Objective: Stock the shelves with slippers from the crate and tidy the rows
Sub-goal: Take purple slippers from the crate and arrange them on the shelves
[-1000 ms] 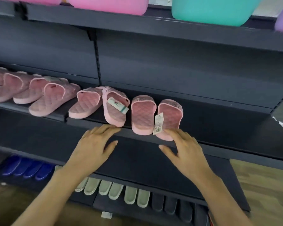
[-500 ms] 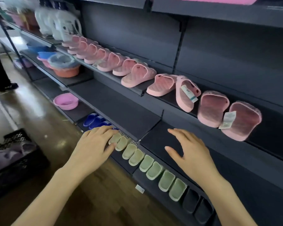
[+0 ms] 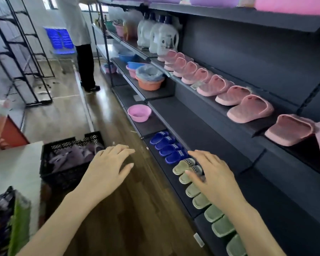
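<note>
Two hands hang palm-down, fingers loosely spread, holding nothing: the left hand (image 3: 107, 169) is over the floor, and the right hand (image 3: 213, 174) is in front of the green slippers (image 3: 183, 166) on the lowest shelf (image 3: 181, 191). The black crate (image 3: 63, 174) with purple slippers (image 3: 72, 154) stands just left of the left hand. Pink slippers (image 3: 235, 95) line a higher shelf (image 3: 255, 129) beyond the right hand.

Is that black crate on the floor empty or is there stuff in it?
Not empty. The black crate holds a heap of purplish items, likely slippers, visible over its rim.
</note>
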Motion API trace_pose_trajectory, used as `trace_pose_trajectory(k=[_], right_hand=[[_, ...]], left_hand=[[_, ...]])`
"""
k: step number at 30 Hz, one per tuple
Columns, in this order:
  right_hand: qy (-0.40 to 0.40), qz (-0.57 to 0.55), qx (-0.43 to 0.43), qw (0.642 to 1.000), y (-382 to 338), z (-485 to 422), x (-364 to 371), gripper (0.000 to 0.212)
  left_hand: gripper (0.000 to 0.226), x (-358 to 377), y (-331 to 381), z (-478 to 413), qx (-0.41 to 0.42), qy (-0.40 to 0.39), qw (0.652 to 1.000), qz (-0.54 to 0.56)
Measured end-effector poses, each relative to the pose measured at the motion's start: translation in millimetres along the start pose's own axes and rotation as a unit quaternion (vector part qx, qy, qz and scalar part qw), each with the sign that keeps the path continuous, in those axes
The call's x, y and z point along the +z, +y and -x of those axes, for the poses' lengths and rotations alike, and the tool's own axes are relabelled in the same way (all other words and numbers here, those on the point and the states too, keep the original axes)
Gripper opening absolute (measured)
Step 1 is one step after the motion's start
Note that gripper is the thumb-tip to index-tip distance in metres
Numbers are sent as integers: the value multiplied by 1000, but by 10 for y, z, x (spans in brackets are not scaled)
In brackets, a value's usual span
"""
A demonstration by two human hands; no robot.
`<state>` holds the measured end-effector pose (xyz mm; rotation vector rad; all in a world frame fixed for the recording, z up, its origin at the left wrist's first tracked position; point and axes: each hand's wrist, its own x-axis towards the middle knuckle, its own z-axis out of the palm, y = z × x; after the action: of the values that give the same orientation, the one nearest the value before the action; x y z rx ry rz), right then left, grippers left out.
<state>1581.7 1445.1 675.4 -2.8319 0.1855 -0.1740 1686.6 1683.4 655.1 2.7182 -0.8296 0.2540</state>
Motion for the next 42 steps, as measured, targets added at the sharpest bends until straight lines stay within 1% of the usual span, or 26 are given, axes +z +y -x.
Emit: trace_pose_trajectory(k=[3,5,7,10,14,17,20,22,24,26,30,33,35,37,39,42], right_hand=[[-27,-5,-25,999,-289,-271,231,55],[-36,-10,-61,997,-513,-484,400,55],[-45,-11,-104,994,-723,-695,533,54],[-60,-17,-151,987,-986,-996,696,54],[-80,-35,-203,975,-1277,-1393,891,53],[-80,-47,-239,966,-1433,-1714,1025,52],[-87,-59,-271,957,-1535,-2120,1164,50],[-78,-55,-292,952,-1602,-2426,1240,50],[-66,-50,-318,945,-1678,-2714,1316,53],[-75,-49,-331,939,-1764,-2973,1394,53],[-87,-39,-365,926,-1928,-3361,1541,49],[-92,-32,-378,921,-2066,-3601,1656,45],[-91,-17,-381,920,-2172,-3725,1714,45],[-98,-5,-390,915,-2282,-3828,1758,47],[-104,-3,-396,912,-2417,-3966,1816,47],[-107,-3,-394,913,-2651,-4224,1945,48]], left_hand=[[32,-32,-393,102,-36,1,999,-15],[34,-76,-678,188,-74,-6,997,-24],[34,-135,-920,264,-109,3,994,-25],[42,-186,-1219,366,-161,-5,986,-35],[48,-209,-1548,381,-225,-19,974,-35],[57,-208,-1761,288,-249,-12,967,-51],[50,-212,-1957,68,-291,-18,955,-50],[48,-215,-2074,-100,-300,-10,952,-54],[52,-229,-2196,-243,-316,-19,946,-61],[58,-239,-2317,-352,-327,-11,942,-71],[42,-255,-2542,-507,-364,-21,928,-72],[41,-225,-2720,-589,-379,-32,922,-65],[37,-217,-2835,-632,-393,-11,917,-70],[34,-192,-2958,-662,-387,13,919,-76],[34,-193,-3127,-736,-398,7,914,-73],[34,-162,-3497,-841,-389,7,917,-89]])
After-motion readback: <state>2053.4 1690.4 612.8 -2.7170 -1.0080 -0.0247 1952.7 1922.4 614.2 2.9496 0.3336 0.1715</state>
